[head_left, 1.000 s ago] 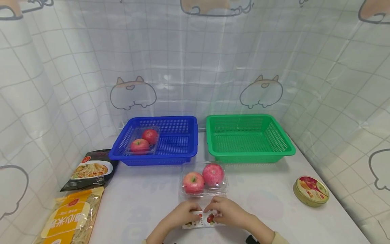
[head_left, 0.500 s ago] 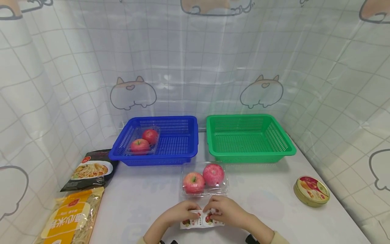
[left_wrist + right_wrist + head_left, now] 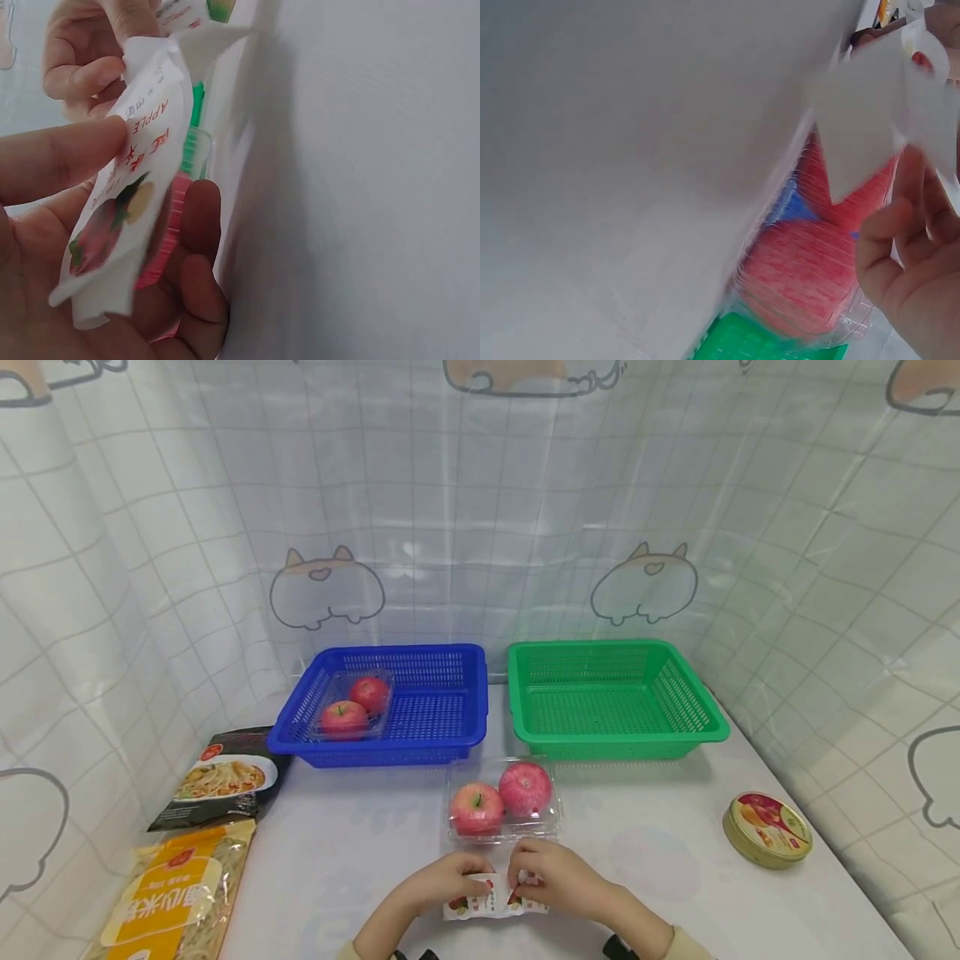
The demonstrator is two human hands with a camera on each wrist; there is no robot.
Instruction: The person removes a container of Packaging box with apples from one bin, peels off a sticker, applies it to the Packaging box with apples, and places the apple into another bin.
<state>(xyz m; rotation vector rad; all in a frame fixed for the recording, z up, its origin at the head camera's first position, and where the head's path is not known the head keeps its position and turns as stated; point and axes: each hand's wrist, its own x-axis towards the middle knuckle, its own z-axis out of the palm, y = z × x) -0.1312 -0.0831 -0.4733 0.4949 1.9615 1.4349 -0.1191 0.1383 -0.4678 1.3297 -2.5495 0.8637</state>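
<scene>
In the head view, a white paper strip of labels (image 3: 491,903) with apple pictures is held close over the table's front. My left hand (image 3: 448,885) pinches its left part, the thumb lying on the printed face, where "APPLE" is legible in the left wrist view. At the strip's right part, my right hand (image 3: 558,881) pinches the paper with thumb and fingers. The paper's plain back (image 3: 862,120) shows blurred in the right wrist view, with a bend in it. Just beyond the hands sits a clear plastic box (image 3: 504,838) holding two apples (image 3: 477,810).
Behind stand a blue basket (image 3: 442,748) containing another box of two apples (image 3: 345,720), and a green basket (image 3: 615,747). A black noodle packet (image 3: 225,777) and a yellow noodle bag (image 3: 176,893) lie left. A round tin (image 3: 767,829) is at right.
The strip has shifted slightly left, with both hands still on it. My right fingers have moved a little on the paper, and its right part now looks more bent. The boxes and baskets are unmoved.
</scene>
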